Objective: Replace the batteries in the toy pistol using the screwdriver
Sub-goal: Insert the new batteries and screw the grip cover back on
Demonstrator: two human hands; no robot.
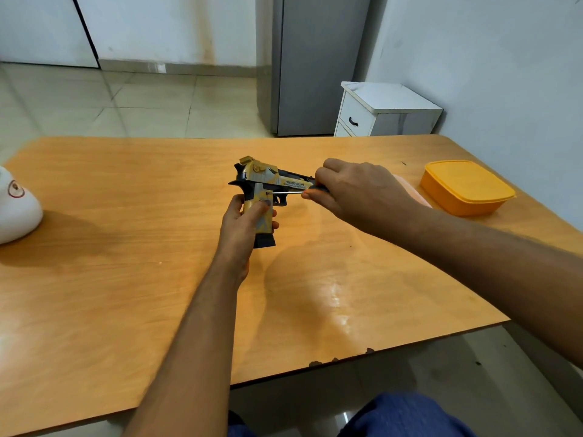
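A tan-and-black camouflage toy pistol (pixel 266 179) is held upright above the wooden table (pixel 126 247), barrel pointing right. My left hand (pixel 243 225) grips its handle from the left. My right hand (pixel 356 190) is closed around a screwdriver (pixel 288 192); its thin metal shaft runs left and its tip touches the pistol's side just above the grip, near the trigger. The screwdriver's handle is mostly hidden inside my fist. No batteries are visible.
A closed yellow plastic box (pixel 467 187) stands at the table's right edge, with a pink cloth (pixel 413 192) partly behind my right wrist. A white rounded object (pixel 15 206) lies at the left edge. Beyond the table stand a white drawer cabinet (pixel 385 111) and a grey fridge (pixel 312 64).
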